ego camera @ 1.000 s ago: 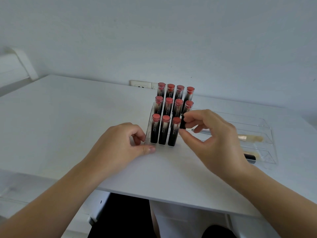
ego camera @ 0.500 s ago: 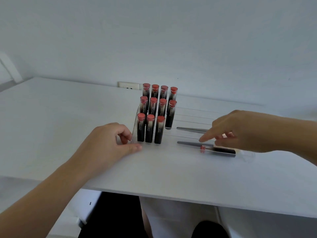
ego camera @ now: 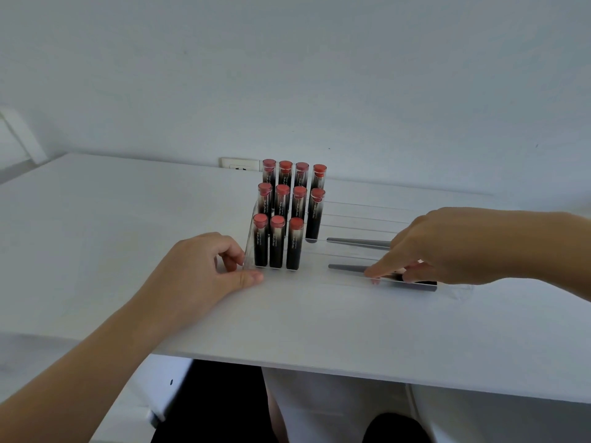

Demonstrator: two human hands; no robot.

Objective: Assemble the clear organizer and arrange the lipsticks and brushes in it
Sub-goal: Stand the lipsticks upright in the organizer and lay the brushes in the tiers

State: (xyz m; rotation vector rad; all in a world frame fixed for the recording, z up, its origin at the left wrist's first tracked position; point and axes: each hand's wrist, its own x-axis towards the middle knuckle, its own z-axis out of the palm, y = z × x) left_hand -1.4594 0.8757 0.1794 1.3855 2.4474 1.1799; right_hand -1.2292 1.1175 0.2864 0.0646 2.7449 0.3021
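Note:
The clear organizer [ego camera: 250, 238] stands mid-table. Its stepped left rack holds several upright black lipsticks with red caps [ego camera: 277, 241]; the front row has three, and the slot on their right holds none. My left hand [ego camera: 204, 270] grips the rack's left wall, thumb along its front base. In the organizer's long right-hand trays lie two grey brush handles [ego camera: 358, 242] [ego camera: 348, 267]. A further lipstick [ego camera: 415, 284] lies flat in the front tray. My right hand [ego camera: 447, 247] reaches down over it, index finger and thumb pinching its red-capped end.
The white table [ego camera: 128, 235] runs to a near edge, with my lap below it. A wall socket [ego camera: 240, 163] sits behind the rack. A white chair back [ego camera: 19, 139] shows at far left.
My right hand left the rack's front right slot and swung right into the front tray, onto the lying lipstick. The left hand kept its hold on the rack.

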